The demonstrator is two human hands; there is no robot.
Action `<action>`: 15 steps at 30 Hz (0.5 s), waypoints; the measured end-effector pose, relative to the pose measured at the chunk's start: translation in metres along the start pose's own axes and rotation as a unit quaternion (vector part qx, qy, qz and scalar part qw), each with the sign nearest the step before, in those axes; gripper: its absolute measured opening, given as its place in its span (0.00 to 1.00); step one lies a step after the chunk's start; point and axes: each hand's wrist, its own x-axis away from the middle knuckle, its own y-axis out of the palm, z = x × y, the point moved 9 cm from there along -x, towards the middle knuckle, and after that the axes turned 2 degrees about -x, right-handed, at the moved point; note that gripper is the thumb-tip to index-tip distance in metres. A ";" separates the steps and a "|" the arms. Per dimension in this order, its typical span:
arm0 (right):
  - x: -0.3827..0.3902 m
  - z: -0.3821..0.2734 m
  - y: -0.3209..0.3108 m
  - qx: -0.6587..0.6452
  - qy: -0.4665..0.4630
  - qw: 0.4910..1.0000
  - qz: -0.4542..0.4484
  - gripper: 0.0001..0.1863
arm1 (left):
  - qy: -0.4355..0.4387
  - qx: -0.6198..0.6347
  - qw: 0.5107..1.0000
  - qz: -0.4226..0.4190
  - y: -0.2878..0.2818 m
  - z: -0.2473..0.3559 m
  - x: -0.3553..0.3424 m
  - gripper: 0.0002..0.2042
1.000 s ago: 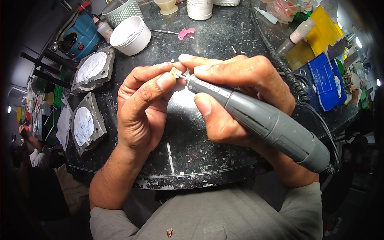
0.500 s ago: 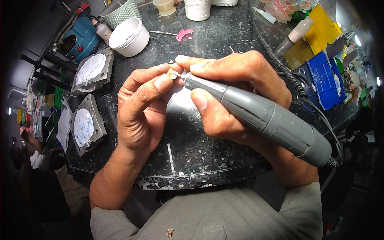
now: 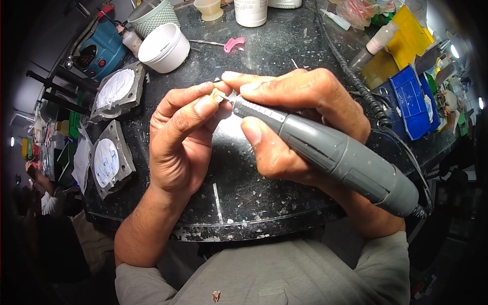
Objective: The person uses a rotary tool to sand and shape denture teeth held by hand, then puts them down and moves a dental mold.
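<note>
Between the fingertips of my left hand (image 3: 180,140) is a small pale yellowish piece (image 3: 218,95), pinched over the dark worktop (image 3: 254,208). My right hand (image 3: 310,101) grips a grey rotary handpiece (image 3: 335,157), thumb below it and index finger along its top. The handpiece's thin bit meets or nearly meets the small piece, and a coiled cord leaves its back end at lower right.
Two metal flasks with white fill (image 3: 116,91) (image 3: 107,157) lie left, near a blue machine (image 3: 99,53). White tubs (image 3: 163,47), a bottle (image 3: 251,12) and a pink piece (image 3: 234,44) stand or lie behind. A blue tray (image 3: 410,101) sits right. A co-worker's arm (image 3: 40,178) shows at far left.
Over the last second both hands, the small piece and the handpiece's tip have shifted slightly leftward. The handpiece's back end swung a little upward, then settled lower again. The grips are unchanged.
</note>
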 end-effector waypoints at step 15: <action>-0.002 0.000 0.000 -0.013 0.010 1.000 -0.010 0.17 | 0.008 -0.004 1.000 -0.010 0.002 0.002 0.000 0.11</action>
